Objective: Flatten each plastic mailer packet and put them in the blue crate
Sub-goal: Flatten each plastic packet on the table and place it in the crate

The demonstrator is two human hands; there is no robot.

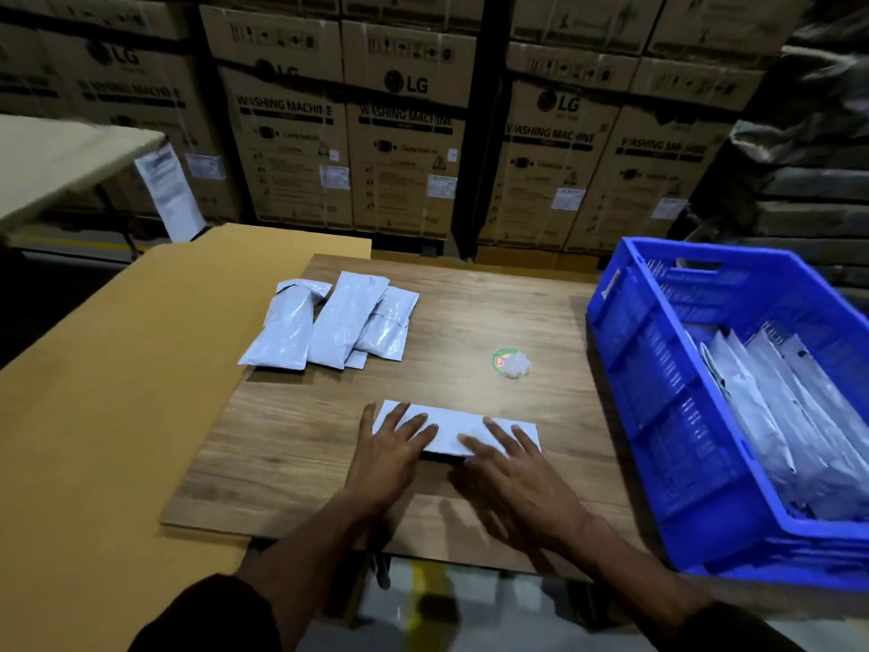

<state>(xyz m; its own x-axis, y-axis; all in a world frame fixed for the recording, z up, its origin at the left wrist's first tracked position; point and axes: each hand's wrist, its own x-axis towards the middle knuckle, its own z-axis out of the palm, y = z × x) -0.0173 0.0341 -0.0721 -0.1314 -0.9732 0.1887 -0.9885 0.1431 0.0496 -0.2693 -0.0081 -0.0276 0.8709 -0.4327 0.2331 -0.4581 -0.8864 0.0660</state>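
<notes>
A white plastic mailer packet (454, 425) lies flat across the near middle of the wooden table (470, 322). My left hand (392, 447) presses on its left end with straight, spread fingers. My right hand (515, 482) lies palm down on its right half, fingers straight. A pile of several more white mailer packets (334, 320) sits at the table's far left. The blue crate (658, 383) stands on the right and holds several white packets (790, 430) leaning inside it.
A small round sticker with a crumpled bit of clear plastic (510, 363) lies on the table between pile and crate. A yellow-brown cardboard sheet (103, 392) covers the surface to the left. Stacked washing machine cartons (404, 124) form a wall behind.
</notes>
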